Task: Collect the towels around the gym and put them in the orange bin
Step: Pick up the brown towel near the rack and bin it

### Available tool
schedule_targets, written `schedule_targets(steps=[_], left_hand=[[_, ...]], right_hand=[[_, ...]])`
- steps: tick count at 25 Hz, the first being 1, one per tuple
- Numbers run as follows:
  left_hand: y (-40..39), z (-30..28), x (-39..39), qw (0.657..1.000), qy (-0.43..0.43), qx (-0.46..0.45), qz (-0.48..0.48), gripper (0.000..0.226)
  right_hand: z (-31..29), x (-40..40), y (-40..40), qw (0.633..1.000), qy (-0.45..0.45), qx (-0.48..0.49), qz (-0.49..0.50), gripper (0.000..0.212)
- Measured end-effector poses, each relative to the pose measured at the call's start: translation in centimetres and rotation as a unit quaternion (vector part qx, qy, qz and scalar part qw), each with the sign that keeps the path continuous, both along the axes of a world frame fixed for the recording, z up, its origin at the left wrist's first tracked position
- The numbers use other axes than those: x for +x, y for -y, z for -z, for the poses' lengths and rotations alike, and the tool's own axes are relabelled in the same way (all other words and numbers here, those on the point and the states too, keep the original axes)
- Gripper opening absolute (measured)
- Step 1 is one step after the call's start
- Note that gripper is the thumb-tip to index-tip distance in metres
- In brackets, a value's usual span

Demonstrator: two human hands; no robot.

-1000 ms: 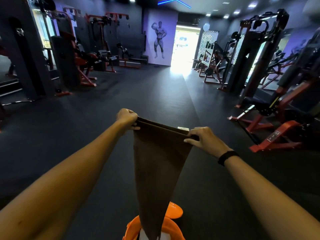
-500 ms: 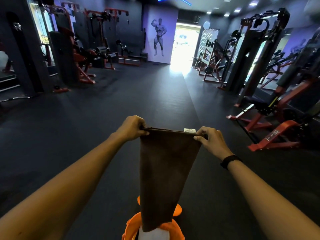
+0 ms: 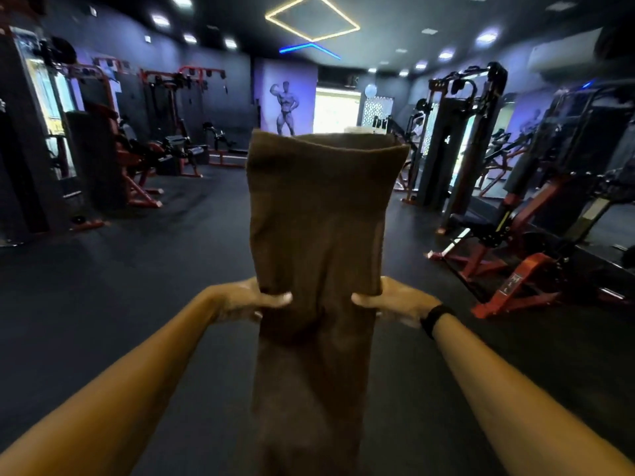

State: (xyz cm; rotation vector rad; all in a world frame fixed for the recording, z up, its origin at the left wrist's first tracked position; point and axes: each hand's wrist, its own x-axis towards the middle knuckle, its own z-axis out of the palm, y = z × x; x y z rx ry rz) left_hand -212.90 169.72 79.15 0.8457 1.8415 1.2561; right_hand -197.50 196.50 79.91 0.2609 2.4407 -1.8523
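Left thumb: the left thumb (image 3: 278, 297) lies across the near face of the towel, tip pointing right; the other fingers are hidden behind the cloth.
Right thumb: the right thumb (image 3: 364, 299) mirrors it, tip pointing left, pressed on the near face.
Left hand (image 3: 247, 300): pinches the towel's left edge, somewhat blurred.
Right hand (image 3: 400, 302): pinches the towel's right edge, level with the left hand; a black wristband (image 3: 433, 319) sits on the wrist.
Brown towel (image 3: 318, 228): held between both hands in the middle of the view, its far part flipped up above the hands, its near part hanging down past the bottom of the frame.
Arms: both stretched forward, bare.
Floor (image 3: 137, 286): dark matting under and around the towel.
Surroundings: red-framed gym machines (image 3: 515, 269) at right, more at far left; a bodybuilder mural (image 3: 287, 106) on the far wall beside a bright doorway.
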Motion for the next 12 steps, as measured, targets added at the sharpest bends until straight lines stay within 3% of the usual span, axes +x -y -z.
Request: schedule_targets(steps=[2,4,6,8,10,12], left_hand=[[0.0,0.6,-0.2,0.999,-0.007,0.015,-0.05,0.11],[0.8,0.3,-0.3,0.983,0.057,0.11,-0.133,0.084],[1.3,-0.1,0.3,0.978,0.12,0.122,-0.116,0.053],[1.5,1.4,0.8,0.987,0.083,0.089,-0.101,0.052],[1.8,2.8,1.1,0.98,0.089,0.113,-0.139,0.058],[2.2,3.9,1.0,0.987,0.059,0.074,-0.129,0.054]], right_hand=[[1.3,-0.4,0.8,0.999,-0.018,-0.022,0.016,0.082],[1.2,-0.5,0.8,0.993,-0.068,-0.095,0.032,0.075],[1.0,-0.7,1.0,0.987,-0.063,-0.141,0.04,0.068],[1.8,-1.0,1.8,0.997,-0.008,-0.073,0.025,0.073],[2.8,-1.3,2.1,0.995,-0.027,-0.085,0.047,0.075],[3.0,-1.1,1.7,0.992,-0.024,-0.115,0.049,0.053]])
